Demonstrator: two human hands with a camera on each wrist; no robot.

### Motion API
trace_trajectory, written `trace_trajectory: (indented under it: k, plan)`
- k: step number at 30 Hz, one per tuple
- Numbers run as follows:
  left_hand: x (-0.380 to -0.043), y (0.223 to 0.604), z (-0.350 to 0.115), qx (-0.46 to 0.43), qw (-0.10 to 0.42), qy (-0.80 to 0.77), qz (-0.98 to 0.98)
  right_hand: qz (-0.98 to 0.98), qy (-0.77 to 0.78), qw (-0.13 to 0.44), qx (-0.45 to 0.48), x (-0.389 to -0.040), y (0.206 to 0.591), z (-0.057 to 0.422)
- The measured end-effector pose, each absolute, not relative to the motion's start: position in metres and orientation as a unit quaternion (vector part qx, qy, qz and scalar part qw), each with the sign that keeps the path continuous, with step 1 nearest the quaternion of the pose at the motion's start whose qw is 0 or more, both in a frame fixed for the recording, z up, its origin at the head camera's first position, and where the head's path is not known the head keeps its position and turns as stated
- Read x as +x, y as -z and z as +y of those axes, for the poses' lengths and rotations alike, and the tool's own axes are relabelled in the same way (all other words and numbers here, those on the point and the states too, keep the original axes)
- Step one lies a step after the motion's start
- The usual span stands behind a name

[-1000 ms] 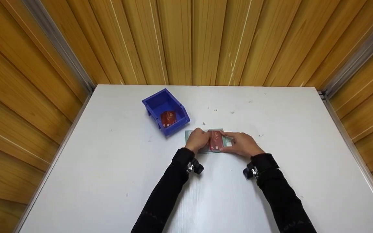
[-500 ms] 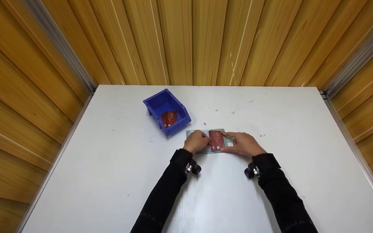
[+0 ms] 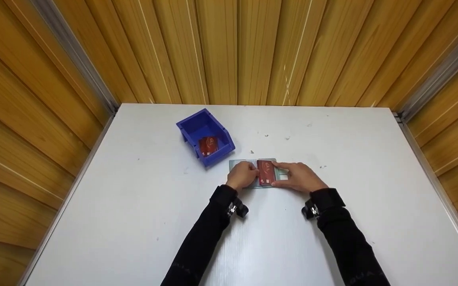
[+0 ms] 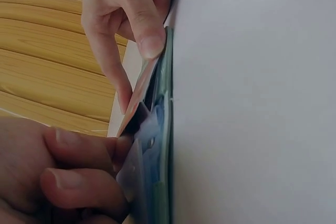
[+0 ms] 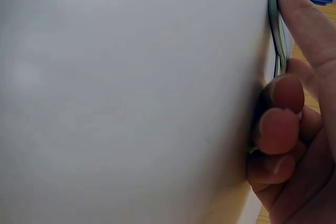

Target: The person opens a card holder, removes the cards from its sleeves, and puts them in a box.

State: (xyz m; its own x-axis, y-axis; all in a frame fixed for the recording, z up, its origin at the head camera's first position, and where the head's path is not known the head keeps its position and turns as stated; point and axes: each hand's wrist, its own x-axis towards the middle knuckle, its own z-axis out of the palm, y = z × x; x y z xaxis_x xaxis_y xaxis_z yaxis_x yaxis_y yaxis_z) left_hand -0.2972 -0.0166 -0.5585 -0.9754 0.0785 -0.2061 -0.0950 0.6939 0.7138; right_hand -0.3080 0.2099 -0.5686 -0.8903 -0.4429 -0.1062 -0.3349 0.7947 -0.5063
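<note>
A pale green card holder (image 3: 235, 162) with clear plastic sleeves (image 4: 135, 177) lies spread on the white table. Over its right half is a red card (image 3: 266, 173), slightly raised from the sleeves at its left side in the left wrist view. My left hand (image 3: 242, 174) has its fingers curled and pinches the card's left edge, beside a lifted sleeve. With thumb and forefinger at the two right corners, my right hand (image 3: 298, 177) holds the card against the holder. Its other fingers (image 5: 278, 129) curl near the holder's right end. The left fingertips are partly hidden.
A blue bin (image 3: 205, 137) stands behind and left of the holder, with several red cards (image 3: 208, 145) inside. Small scuffs mark the white table (image 3: 133, 190). Wood-patterned walls (image 3: 221, 51) close off the back and sides.
My left hand has drawn back slightly to the left and toward me, so more of the card's left edge shows. The right hand keeps its hold; the whole view has shifted a little.
</note>
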Motion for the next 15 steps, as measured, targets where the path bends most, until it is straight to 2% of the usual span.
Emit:
trace_trajectory:
  k: [15]
  plan:
    - [-0.3051, 0.5625, -0.0155, -0.006, 0.148, -0.494, 0.857, 0.940, 0.239, 0.103, -0.219, -0.3071, 0.5691, 0.2109]
